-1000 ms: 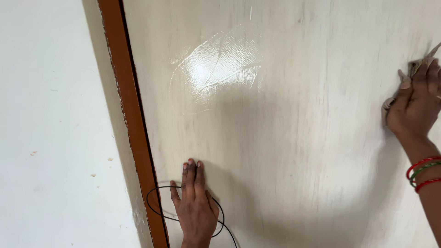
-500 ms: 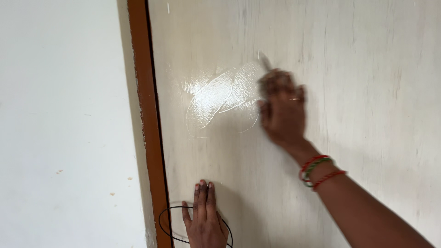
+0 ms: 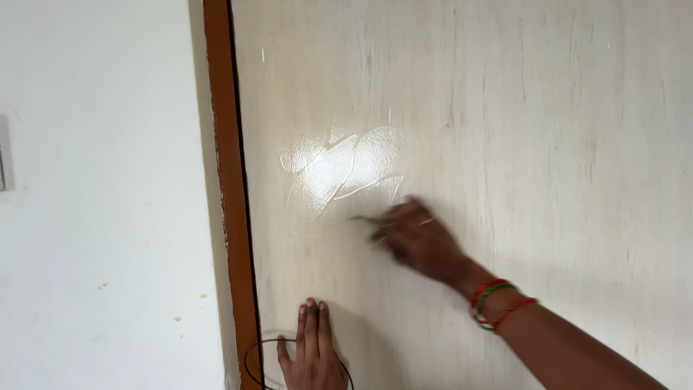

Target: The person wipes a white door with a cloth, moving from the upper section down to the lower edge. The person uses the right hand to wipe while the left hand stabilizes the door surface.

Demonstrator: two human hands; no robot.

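While my left hand (image 3: 312, 352) lies flat, fingers together, on the door (image 3: 505, 144) near its lower left edge by the brown frame (image 3: 224, 180), my right hand (image 3: 415, 238), blurred, seems to press a cloth below the shiny patch (image 3: 345, 167); grip unclear. Judged step: mid-wipe. Next calls for even pressure.

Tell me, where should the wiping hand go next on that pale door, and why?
Probably up and to the left. The right hand, blurred in mid-swipe, sits just below a glossy wet patch with visible streaks, while the door panel around it looks matt. The left hand lies flat low on the door.
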